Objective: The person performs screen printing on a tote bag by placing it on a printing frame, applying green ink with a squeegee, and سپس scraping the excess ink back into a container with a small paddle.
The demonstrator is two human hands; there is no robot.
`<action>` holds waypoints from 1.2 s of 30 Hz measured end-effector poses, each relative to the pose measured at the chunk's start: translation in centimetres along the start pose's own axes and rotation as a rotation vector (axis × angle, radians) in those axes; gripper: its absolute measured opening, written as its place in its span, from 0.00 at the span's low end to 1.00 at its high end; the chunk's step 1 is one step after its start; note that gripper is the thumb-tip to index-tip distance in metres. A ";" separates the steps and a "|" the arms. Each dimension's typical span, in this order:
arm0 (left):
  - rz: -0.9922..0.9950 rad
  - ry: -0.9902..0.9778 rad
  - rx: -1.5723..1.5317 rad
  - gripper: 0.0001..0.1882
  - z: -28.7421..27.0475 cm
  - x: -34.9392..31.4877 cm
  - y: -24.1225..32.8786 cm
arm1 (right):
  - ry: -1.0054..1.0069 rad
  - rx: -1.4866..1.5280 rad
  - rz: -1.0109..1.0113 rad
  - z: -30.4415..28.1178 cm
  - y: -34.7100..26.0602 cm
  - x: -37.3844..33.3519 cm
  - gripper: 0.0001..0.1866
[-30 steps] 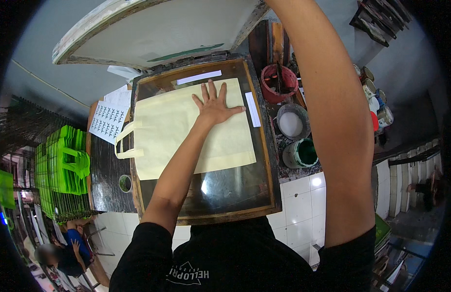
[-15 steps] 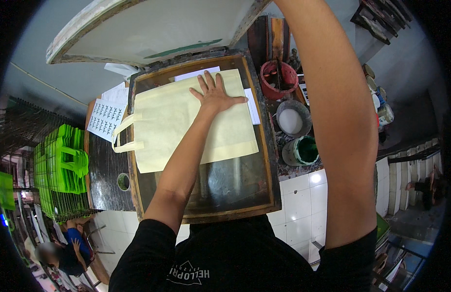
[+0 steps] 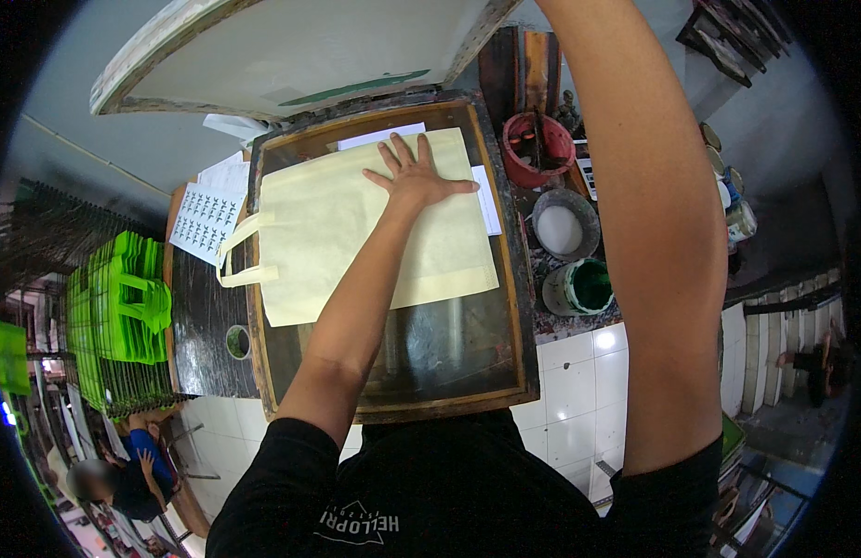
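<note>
My left hand (image 3: 417, 177) lies flat, fingers spread, on a cream cloth bag (image 3: 328, 232) with two handles pointing left. The bag rests on a glass-topped table with a wooden frame (image 3: 523, 307), near its far edge. Above it a large printing screen (image 3: 291, 46) is tilted up. My right arm (image 3: 654, 232) reaches up past the top of the picture, so that hand is hidden. White paper strips (image 3: 489, 200) show under the bag's far and right edges.
Right of the table stand a red bucket (image 3: 539, 149), a pot of white ink (image 3: 561, 228) and a pot of green ink (image 3: 589, 284). A stack of green bags (image 3: 124, 298) and a printed sheet (image 3: 207, 219) lie left. A person (image 3: 114, 474) crouches at lower left.
My left hand has slid the cream bag toward the far edge of the glass. The bag now covers more of the paper strips.
</note>
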State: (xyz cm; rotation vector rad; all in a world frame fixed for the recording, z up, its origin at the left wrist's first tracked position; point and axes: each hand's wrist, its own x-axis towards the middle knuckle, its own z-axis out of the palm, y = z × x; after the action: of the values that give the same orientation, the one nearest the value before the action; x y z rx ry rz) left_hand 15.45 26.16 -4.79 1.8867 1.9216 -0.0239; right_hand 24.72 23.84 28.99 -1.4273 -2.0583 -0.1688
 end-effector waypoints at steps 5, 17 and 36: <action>-0.014 0.017 0.031 0.79 0.1 0.1 0.1 | 0.021 0.017 0.014 0.2 -0.2 0.2 0.22; -0.028 0.003 0.052 0.78 0.1 0.1 0.1 | 0.009 0.029 0.001 0.0 -0.2 -0.1 0.22; 0.612 0.352 0.011 0.33 2.0 -0.5 -0.7 | 0.054 0.020 0.003 0.4 0.2 -0.1 0.22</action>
State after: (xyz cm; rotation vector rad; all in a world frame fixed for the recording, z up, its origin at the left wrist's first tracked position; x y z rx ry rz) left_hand 15.40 25.01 -6.63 2.5366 1.4485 0.5129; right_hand 24.72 24.01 28.62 -1.3992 -2.0083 -0.1838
